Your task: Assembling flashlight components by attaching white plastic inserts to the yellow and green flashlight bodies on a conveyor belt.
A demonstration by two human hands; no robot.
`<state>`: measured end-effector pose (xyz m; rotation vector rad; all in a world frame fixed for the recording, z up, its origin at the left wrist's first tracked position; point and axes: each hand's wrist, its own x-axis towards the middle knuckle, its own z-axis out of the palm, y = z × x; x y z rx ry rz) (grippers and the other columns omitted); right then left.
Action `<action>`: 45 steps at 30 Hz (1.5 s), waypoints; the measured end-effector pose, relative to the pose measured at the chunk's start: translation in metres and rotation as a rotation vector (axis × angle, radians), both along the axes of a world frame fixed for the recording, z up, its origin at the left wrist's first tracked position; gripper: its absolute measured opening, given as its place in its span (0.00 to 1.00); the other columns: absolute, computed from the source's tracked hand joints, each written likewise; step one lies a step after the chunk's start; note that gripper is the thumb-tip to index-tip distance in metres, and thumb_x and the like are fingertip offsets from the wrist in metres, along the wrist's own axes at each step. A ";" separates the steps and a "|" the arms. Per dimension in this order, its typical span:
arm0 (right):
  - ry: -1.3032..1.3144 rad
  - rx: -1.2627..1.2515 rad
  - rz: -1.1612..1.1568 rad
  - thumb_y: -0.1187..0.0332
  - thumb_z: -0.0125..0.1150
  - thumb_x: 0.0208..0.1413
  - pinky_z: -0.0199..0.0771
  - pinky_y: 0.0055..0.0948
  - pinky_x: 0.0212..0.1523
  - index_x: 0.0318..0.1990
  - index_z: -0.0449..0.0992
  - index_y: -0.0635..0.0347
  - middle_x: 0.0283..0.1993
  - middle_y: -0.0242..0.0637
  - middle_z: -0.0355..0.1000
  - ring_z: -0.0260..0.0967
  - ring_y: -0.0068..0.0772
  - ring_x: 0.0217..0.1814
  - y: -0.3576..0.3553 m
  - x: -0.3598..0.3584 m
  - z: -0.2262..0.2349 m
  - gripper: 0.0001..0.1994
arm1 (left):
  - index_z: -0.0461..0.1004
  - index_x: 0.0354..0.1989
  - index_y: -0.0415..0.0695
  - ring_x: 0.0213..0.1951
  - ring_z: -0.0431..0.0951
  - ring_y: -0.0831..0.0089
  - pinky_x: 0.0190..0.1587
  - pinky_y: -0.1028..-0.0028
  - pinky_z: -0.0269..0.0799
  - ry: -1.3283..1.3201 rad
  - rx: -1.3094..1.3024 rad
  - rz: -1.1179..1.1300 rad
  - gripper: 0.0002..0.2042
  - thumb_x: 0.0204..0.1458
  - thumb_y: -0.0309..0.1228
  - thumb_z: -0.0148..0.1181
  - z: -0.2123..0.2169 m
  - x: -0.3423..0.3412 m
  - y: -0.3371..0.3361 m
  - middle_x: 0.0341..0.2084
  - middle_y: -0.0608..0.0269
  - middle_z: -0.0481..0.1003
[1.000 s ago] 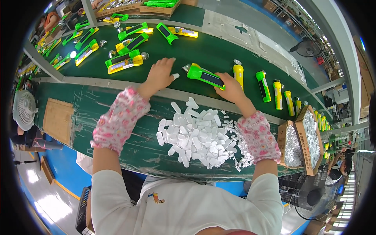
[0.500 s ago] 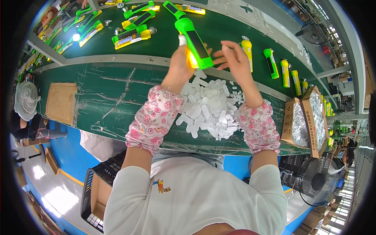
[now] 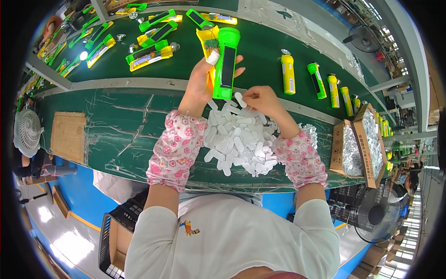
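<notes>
My left hand (image 3: 200, 83) holds up a flashlight (image 3: 227, 63) with its two shell halves parted. The green half carries a dark panel, and beside it the yellow half (image 3: 204, 38) shows a circuit board and wires. White wrapping covers the thumb tip. Below and to the right, my right hand (image 3: 264, 100) pinches a white oval piece (image 3: 240, 99) between thumb and fingers. It is at the far edge of a pile of similar white pieces (image 3: 239, 135) on the green workbench (image 3: 116, 121).
Opened green and yellow flashlights (image 3: 151, 56) lie at the back left, one lit. Closed flashlights (image 3: 288, 74) stand in a row at the back right. An open carton (image 3: 346, 149) with silvery contents sits on the right. Flat cardboard (image 3: 68, 137) lies left, near a white fan (image 3: 28, 132).
My right hand has moved down from beside the flashlight to the pile and pinched a white piece. My left hand has turned the flashlight more upright, showing the parted halves.
</notes>
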<state>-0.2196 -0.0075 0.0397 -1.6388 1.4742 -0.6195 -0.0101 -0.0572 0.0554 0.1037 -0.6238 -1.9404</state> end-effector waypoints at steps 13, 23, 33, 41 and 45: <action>-0.134 -0.621 -0.044 0.79 0.59 0.54 0.63 0.13 0.30 0.49 0.74 0.59 0.34 0.28 0.73 0.66 0.13 0.31 0.031 0.019 0.129 0.14 | 0.53 0.64 0.48 0.58 0.68 0.63 0.60 0.59 0.64 0.015 -0.103 -0.060 0.26 0.63 0.48 0.43 0.035 -0.068 0.054 0.56 0.60 0.64; 0.324 -1.063 0.007 0.71 0.63 0.51 0.70 0.36 0.39 0.51 0.74 0.54 0.39 0.39 0.68 0.67 0.41 0.43 0.044 0.001 0.116 0.17 | 0.58 0.58 0.47 0.56 0.67 0.68 0.60 0.63 0.63 0.012 -0.128 -0.035 0.20 0.60 0.35 0.53 0.022 -0.074 0.047 0.50 0.61 0.67; 0.043 -0.650 -0.108 0.66 0.53 0.61 0.67 0.30 0.40 0.54 0.68 0.67 0.37 0.43 0.67 0.67 0.38 0.36 0.065 -0.017 0.082 0.17 | 0.59 0.56 0.46 0.44 0.72 0.70 0.48 0.65 0.73 -0.162 0.111 0.136 0.15 0.63 0.36 0.46 0.039 -0.076 0.061 0.41 0.63 0.67; -0.027 -0.709 -0.138 0.67 0.46 0.64 0.68 0.34 0.43 0.57 0.66 0.66 0.39 0.48 0.68 0.68 0.44 0.40 0.062 0.010 0.063 0.18 | 0.66 0.48 0.42 0.37 0.74 0.73 0.39 0.70 0.72 -0.238 0.201 0.238 0.11 0.63 0.34 0.44 0.025 -0.075 0.054 0.36 0.64 0.72; -0.014 -0.676 -0.167 0.69 0.46 0.63 0.68 0.34 0.44 0.59 0.65 0.65 0.41 0.48 0.67 0.68 0.44 0.41 0.064 0.016 0.064 0.18 | 0.65 0.47 0.42 0.34 0.73 0.77 0.36 0.73 0.72 -0.254 0.216 0.240 0.10 0.62 0.32 0.47 0.029 -0.077 0.054 0.34 0.65 0.70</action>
